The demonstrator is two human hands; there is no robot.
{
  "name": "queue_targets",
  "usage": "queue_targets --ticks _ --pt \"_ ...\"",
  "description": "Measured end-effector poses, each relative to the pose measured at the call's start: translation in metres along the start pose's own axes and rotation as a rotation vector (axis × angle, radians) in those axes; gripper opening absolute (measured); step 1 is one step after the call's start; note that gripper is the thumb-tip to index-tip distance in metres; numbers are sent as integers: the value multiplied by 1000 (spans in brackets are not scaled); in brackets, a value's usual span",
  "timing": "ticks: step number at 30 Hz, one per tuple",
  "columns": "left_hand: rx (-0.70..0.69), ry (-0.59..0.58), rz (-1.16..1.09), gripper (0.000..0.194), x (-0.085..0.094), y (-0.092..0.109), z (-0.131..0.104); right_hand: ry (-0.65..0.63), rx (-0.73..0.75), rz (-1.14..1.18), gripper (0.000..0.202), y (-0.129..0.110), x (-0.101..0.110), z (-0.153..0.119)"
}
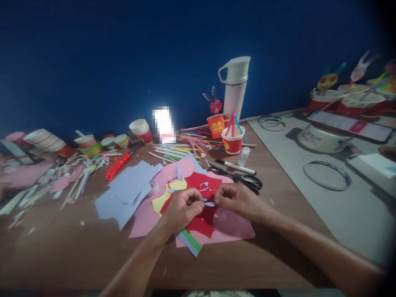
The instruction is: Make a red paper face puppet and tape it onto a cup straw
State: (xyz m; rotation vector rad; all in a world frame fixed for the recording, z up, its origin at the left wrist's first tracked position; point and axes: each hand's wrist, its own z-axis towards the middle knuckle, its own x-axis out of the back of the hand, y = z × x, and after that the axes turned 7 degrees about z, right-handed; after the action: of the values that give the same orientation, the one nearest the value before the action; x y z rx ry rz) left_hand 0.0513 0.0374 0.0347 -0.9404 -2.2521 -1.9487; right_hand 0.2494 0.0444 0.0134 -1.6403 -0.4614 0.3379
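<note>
My left hand (185, 207) and my right hand (237, 201) meet over the paper pile, thumbs and fingertips pinched together. Between them shows a small pale-blue paper piece (209, 203), its ends hidden by my fingers. Beneath lie cut red paper (204, 226), yellow paper (157, 205) and a pink sheet (142, 222). A green and blue paper strip (192, 243) pokes out below my left wrist. Black scissors (252, 180) rest just beyond my right hand, beside a white marker with a black cap (239, 167).
Blue paper sheets (123, 198) and a red-handled cutter (117, 166) lie to the left. Behind are scattered straws (176, 152), a red paper cup (232, 142), a rabbit-topped cup (215, 126) and a white flask (235, 97). A phone (351, 125) rests on a roll at right.
</note>
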Motion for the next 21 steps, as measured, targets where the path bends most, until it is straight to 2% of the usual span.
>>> queue_targets --ticks 9,15,21 --pt "-16 35 95 7 10 -5 -6 53 50 -84 21 0 -10 -1" --pt "29 148 284 14 17 -12 -19 63 23 -88 21 5 -20 -3" --pt "38 72 123 22 13 -20 -29 126 -19 -33 21 3 -27 -1"
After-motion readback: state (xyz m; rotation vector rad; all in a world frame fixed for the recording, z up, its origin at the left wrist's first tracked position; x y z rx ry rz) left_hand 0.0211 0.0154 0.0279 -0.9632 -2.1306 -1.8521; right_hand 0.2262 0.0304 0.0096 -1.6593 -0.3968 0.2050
